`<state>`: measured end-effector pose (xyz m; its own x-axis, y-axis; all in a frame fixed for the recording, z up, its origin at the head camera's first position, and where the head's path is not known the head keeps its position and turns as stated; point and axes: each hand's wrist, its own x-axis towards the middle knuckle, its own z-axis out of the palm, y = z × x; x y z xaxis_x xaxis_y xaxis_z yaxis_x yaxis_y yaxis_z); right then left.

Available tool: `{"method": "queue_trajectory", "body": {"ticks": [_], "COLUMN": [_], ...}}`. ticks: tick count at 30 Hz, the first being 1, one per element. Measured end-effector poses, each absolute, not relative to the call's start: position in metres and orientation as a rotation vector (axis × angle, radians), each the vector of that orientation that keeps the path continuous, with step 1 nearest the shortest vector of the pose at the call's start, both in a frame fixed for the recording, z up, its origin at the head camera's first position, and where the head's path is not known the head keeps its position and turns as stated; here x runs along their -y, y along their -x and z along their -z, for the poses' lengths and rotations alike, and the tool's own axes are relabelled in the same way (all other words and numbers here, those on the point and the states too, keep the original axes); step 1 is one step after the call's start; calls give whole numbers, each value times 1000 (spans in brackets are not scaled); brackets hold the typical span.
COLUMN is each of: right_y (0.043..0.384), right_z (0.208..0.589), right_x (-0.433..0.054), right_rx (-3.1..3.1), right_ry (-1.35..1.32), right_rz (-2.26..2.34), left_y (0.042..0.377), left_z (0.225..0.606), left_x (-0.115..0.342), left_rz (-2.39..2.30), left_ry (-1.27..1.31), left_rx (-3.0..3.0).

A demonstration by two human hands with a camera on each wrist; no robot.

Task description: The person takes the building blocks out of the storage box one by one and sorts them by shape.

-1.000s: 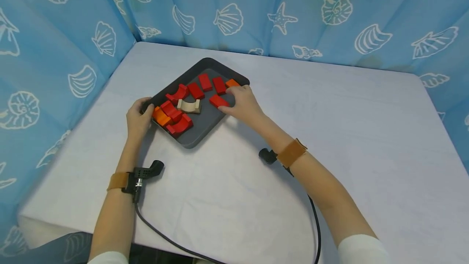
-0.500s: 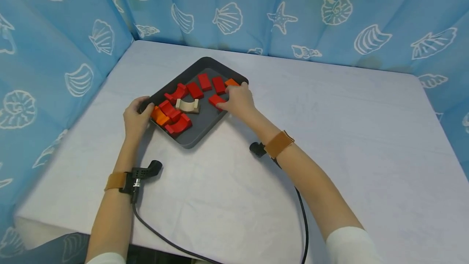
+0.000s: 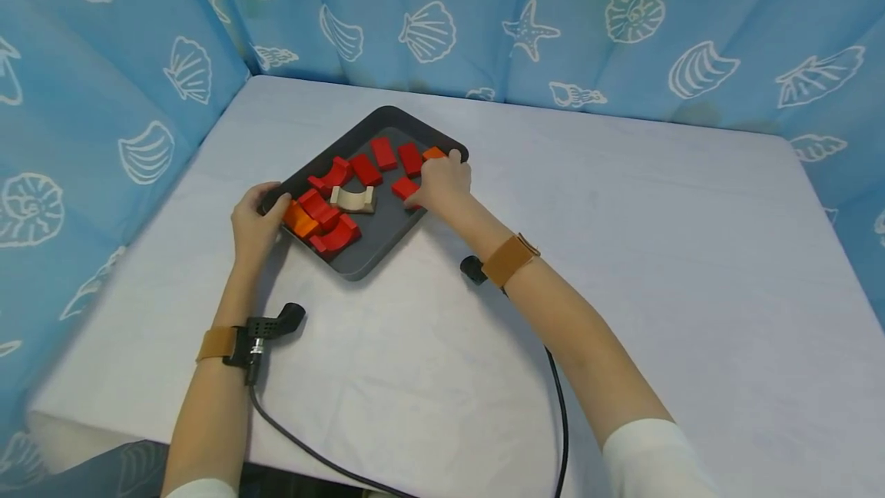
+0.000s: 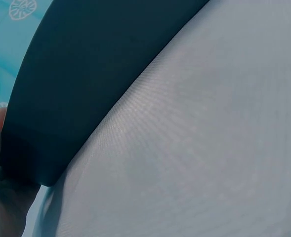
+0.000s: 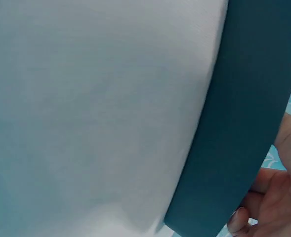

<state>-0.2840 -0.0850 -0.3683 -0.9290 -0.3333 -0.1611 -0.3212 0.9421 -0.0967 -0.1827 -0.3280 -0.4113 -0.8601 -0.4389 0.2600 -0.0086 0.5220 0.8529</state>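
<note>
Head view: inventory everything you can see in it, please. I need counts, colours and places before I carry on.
Tray: 1, dark grey, on the cloth, left of centre
Red blocks: 7 visible, red, in the tray
Orange blocks: at least 2, orange, at the tray's left and right ends; the right one is partly hidden
Tan block: 1, tan, in the tray, near the red ones
Cloth: 1, white, under the tray
Curtain: blue, white sea motifs, behind and left
Cameras: 2, black, one per wrist
Straps: 2, brown, round the wrists
Cables: 2, black, lower edge
Sleeves: 2, white, lower edge
Left hand: 1, bare, gripping the tray's left corner
Right hand: 1, bare, at the tray's right end
</note>
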Motion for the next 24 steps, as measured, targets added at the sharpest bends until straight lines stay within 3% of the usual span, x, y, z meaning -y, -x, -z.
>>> {"method": "queue_trajectory", "body": {"ticks": [24], "right_y": [283], "right_z": [369], "right_x": [76], "right_rx": [-2995], "right_ry": [560], "right_rz": [286], "left_y": [183], "left_z": [412], "left_x": [326], "left_rz": [1308], "left_ry": [-428], "left_rx": [2306]}}
